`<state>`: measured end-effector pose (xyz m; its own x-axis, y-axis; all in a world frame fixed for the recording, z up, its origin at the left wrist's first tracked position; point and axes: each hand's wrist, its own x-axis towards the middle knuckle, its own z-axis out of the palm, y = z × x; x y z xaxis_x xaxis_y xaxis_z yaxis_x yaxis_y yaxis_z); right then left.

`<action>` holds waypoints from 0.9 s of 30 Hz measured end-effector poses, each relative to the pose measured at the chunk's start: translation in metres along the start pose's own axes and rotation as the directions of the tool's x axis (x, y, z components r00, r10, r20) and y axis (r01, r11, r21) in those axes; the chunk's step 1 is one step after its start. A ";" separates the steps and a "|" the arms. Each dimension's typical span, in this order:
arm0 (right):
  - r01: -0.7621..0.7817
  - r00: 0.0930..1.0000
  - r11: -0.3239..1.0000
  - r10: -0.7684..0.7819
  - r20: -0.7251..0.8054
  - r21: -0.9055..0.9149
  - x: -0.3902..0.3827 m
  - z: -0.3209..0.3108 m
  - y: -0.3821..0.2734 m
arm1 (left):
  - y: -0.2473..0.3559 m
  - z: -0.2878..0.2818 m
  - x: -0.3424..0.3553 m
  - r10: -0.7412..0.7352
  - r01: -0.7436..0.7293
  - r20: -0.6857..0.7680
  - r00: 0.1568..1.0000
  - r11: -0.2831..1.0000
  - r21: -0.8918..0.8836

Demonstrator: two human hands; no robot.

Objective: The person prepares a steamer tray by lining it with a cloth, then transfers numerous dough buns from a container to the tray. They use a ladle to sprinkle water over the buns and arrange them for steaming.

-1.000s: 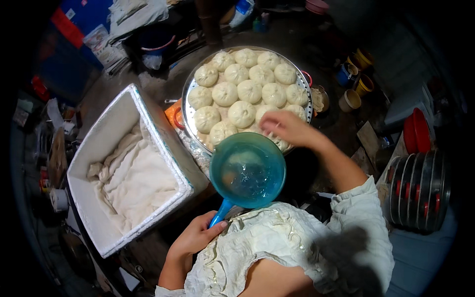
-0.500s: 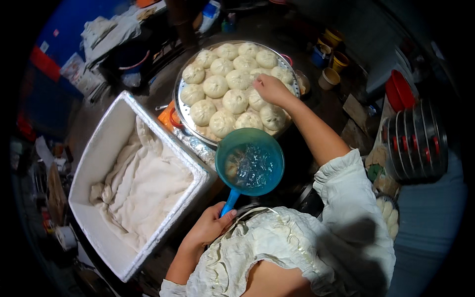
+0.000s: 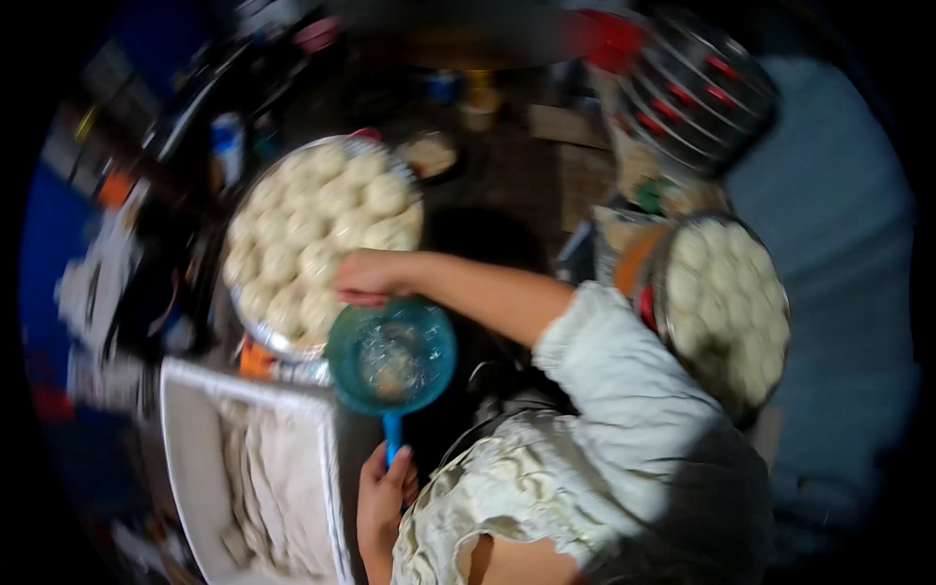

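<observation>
"What did the head view show of the hands?"

"The left hand point(image 3: 385, 492) was wrapped around the handle point(image 3: 393, 429) of a ladle point(image 3: 339, 366). The right hand point(image 3: 373, 276) reached across to the ladle's far rim, close to the nearest buns point(image 3: 305, 229), with its fingers curled together."

"Did it pinch anything?"

"I couldn't tell; blur hid the fingertips."

"And the ladle itself?"

"It was in front of the body, just on the near side of the tray point(image 3: 292, 348): a round, translucent blue-green bowl on a straight, brighter blue handle. Clear liquid point(image 3: 390, 346) glinted inside, its surface broken into bright flecks."

"How did the buns lie?"

"Ahead and to the left, packed closely on that tray, which was round and metal, with a shiny rim. They were pale, plump domes, their surfaces softened by blur."

"What stood around them?"

"At the lower left was a white box point(image 3: 195, 439) with thick walls, holding a rumpled off-white cloth point(image 3: 283, 487) in long, soft folds. On the right, a second tray point(image 3: 657, 283), also round, was filled with pale dough rounds point(image 3: 726, 283). Beyond it stood a stack of metal tiers point(image 3: 692, 93) with red handles."

"And the clothing?"

"A wrinkled, pale sleeve point(image 3: 624, 361) covered the right upper arm."
</observation>
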<state>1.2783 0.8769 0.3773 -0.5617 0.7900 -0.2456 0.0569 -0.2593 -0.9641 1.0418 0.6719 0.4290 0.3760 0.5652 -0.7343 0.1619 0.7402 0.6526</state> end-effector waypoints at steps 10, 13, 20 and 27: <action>-0.279 0.938 0.573 -0.011 -0.347 -0.771 -0.137 0.050 0.005 | 0.006 0.027 0.016 0.102 -0.150 0.151 0.983 0.925 0.350; -0.487 0.769 0.549 -0.099 -0.631 -0.679 -0.156 0.039 0.082 | 0.014 0.061 0.022 0.046 -0.146 0.250 0.967 0.906 0.397; -0.010 0.964 0.787 0.170 -0.202 0.617 -0.309 0.007 0.060 | 0.013 0.133 0.034 -0.170 -0.025 0.412 0.895 0.903 0.429; 0.068 0.066 0.911 0.403 -0.913 0.407 -0.527 -0.075 0.090 | 0.013 0.191 0.034 -0.245 -0.071 0.537 0.807 0.863 0.500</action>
<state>1.6415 0.4786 0.4128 0.7395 0.4546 -0.4965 -0.3220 -0.4087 -0.8539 1.2309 0.6307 0.4484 0.7537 0.0791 -0.6524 0.5695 0.4167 0.7085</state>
